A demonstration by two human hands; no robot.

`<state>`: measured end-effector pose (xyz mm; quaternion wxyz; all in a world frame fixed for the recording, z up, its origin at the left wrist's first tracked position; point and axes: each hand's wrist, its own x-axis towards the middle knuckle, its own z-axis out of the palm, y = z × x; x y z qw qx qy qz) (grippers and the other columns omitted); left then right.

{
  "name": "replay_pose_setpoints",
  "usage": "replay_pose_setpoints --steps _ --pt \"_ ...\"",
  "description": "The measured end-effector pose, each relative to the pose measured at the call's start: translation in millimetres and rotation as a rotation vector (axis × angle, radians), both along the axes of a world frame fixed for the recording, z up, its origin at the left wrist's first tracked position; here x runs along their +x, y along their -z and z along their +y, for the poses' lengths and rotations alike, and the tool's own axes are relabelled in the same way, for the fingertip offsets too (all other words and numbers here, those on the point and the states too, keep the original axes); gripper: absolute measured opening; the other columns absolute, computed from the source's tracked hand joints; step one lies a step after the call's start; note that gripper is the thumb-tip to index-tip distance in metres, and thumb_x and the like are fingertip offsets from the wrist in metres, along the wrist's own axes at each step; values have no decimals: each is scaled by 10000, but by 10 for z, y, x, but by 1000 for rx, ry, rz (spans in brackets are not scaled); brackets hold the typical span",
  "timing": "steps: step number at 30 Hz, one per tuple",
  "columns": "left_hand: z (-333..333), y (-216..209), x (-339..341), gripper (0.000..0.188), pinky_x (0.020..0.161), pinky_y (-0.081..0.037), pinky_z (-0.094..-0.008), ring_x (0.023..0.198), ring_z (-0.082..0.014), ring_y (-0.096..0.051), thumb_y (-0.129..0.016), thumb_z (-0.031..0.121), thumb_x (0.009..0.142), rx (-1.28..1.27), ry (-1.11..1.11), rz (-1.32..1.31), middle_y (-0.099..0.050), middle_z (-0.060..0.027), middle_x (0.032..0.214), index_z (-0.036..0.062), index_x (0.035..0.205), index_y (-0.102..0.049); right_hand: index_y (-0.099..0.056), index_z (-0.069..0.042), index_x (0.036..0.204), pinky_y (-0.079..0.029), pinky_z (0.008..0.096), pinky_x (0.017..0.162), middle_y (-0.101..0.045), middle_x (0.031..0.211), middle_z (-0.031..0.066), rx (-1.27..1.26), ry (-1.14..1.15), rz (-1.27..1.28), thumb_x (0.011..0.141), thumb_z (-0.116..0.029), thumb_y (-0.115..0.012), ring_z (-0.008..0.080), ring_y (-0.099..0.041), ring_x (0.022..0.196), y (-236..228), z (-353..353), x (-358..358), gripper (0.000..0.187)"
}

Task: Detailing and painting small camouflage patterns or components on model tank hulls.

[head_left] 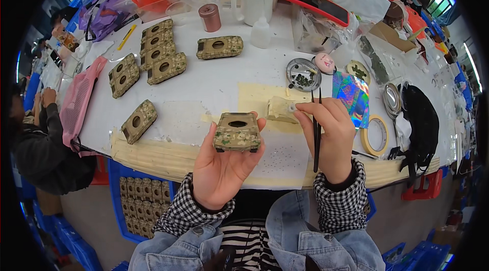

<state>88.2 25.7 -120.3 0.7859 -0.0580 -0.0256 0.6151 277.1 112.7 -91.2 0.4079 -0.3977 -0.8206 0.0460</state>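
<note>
My left hand [220,171] grips a camouflage-patterned toy tank hull [237,141] with a round hole in its top, raised above the table's near edge. My right hand [328,136] is closed around black tweezers [317,141], their tips pointing away from me. Its thumb and forefinger also pinch a small whitish, translucent piece [292,108] that I cannot make out. Just beyond those fingertips lies a pale yellow block [279,109]. More matching hulls rest to the left, among them a lone hull [139,122] and a hull [219,47] farther back.
A round dish [303,74] with small dark green parts, a tape roll [375,135], a holographic sheet [351,98] and a black pouch [420,120] lie on the right. Behind stand a white mug [254,1] and a red-cased phone [317,6]. A blue crate [116,197] holds several hulls below.
</note>
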Motion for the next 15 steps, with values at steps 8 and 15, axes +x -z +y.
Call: replay_pose_setpoints --steps 8,15 --pt "-38 -1 -4 511 1068 -386 -440 1270 -313 -421 -266 329 1015 83 9 229 -243 -226 1464 37 1430 -206 -641 -4 902 -431 298 597 -582 743 102 44 -1 273 742 23 -703 221 -557 676 -233 -210 50 174" --pt "-58 -67 31 491 1053 -391 -437 1281 -280 -416 -269 306 1015 115 71 440 -255 -160 1478 100 1452 -183 -541 -21 966 -396 270 707 -647 829 85 -245 -370 458 899 -70 -554 147 -480 726 -247 -370 5 84"
